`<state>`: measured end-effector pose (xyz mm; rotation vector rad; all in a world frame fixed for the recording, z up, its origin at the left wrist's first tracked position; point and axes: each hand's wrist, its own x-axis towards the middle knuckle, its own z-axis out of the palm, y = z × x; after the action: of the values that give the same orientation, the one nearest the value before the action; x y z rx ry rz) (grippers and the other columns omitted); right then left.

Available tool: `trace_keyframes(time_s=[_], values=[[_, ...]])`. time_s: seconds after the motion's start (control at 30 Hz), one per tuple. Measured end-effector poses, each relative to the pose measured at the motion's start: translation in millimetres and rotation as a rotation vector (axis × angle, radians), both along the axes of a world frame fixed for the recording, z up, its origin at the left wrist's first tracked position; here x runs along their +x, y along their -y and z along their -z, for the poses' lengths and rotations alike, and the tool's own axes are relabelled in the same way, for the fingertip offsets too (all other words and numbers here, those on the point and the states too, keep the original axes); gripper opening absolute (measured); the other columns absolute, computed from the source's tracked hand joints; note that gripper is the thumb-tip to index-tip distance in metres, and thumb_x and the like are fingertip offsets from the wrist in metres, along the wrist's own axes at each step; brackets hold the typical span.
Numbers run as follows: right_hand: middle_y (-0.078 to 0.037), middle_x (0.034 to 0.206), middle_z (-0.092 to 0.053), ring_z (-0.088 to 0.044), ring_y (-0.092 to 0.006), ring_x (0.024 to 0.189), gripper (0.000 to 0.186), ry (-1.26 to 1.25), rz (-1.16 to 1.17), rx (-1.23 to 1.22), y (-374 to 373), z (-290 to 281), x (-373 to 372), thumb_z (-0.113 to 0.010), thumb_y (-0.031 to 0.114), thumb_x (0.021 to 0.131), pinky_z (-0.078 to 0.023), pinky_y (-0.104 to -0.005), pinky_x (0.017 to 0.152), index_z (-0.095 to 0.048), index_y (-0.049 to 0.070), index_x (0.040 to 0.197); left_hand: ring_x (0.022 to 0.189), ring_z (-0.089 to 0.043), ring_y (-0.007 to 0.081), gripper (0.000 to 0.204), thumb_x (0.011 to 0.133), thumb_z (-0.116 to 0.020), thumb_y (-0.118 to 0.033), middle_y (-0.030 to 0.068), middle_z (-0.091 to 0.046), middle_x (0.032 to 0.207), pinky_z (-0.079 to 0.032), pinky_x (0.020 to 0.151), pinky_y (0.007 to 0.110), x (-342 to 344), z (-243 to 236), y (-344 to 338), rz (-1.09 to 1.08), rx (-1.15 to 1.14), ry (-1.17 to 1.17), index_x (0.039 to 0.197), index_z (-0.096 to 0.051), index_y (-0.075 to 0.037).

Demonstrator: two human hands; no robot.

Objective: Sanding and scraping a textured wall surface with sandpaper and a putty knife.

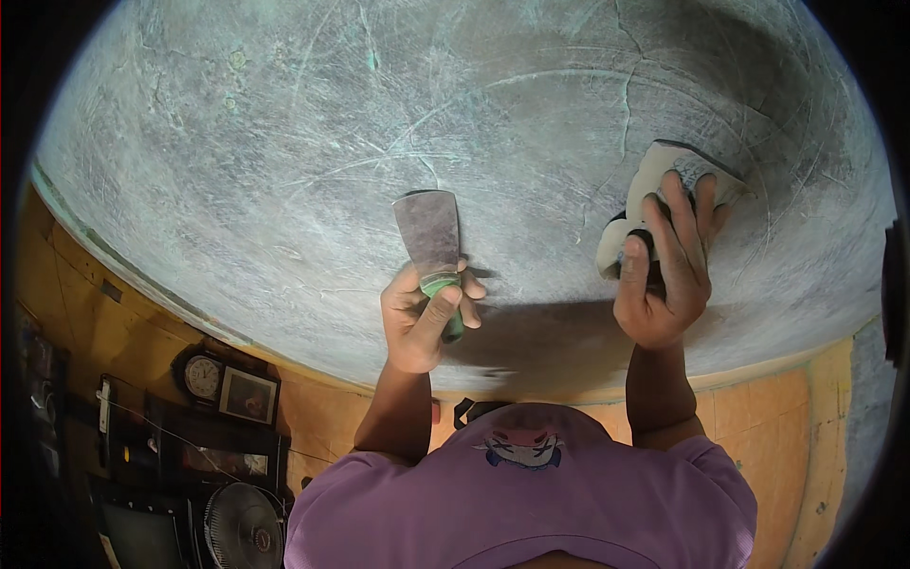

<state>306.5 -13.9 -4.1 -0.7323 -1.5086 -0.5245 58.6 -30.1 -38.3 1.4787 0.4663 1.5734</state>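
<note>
My left hand (414,318) is closed round the green handle (453,327) of a putty knife, thumb along its front. The knife's wide metal blade (429,228) points up, close to a grey-blue scuffed wall (531,152); whether it touches I cannot tell. Over on the right, my right hand (675,275) presses a curled sheet of sandpaper (652,177) to the wall. Its pale printed backing faces me and a dark edge shows along the top. The fingers lie spread over the sheet, and the thumb holds its curled lower left part.
Cracks and curved scratches (626,104) run across the wall. Behind at the lower left stand a fan (244,526), a round clock (203,376), a framed picture (248,394) and a dark screen (142,536). Orange tiled floor (758,427) shows at the lower right.
</note>
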Motion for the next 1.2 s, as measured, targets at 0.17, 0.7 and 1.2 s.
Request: trace_keyframes(time_s=[0.17,0.7,1.2], values=[[-0.011,0.124,-0.059,-0.032,-0.0386,0.134,0.027,0.270,-0.010,-0.074,6,2,-8,-0.058,0.007,0.081,0.001,-0.0521,0.111,-0.066,0.004,0.106,0.058,-0.061,0.0165,0.025,0.091,-0.057,-0.011,0.0177,-0.065,0.085,-0.049,0.060,0.027,-2,3,0,0.001,-0.010,0.018,0.110,-0.055,0.005],[-0.017,0.128,-0.055,-0.031,-0.0433,0.133,0.031,0.079,-0.042,-0.041,6,6,-7,-0.055,0.001,0.082,-0.009,-0.0523,0.111,-0.060,-0.002,0.112,0.060,-0.062,0.0169,0.025,0.091,-0.057,-0.011,0.0178,-0.066,0.087,-0.050,0.060,0.027,-3,3,-1,0.007,-0.016,0.007,0.110,-0.055,0.005],[-0.017,0.134,-0.050,-0.029,-0.0414,0.135,0.033,0.182,0.064,-0.113,7,12,-6,-0.058,0.008,0.081,-0.002,-0.0553,0.110,-0.061,-0.001,0.113,0.059,-0.063,0.0163,0.026,0.091,-0.058,-0.013,0.0165,-0.066,0.087,-0.049,0.057,0.025,1,6,0,-0.047,-0.001,0.028,0.110,-0.056,0.004]])
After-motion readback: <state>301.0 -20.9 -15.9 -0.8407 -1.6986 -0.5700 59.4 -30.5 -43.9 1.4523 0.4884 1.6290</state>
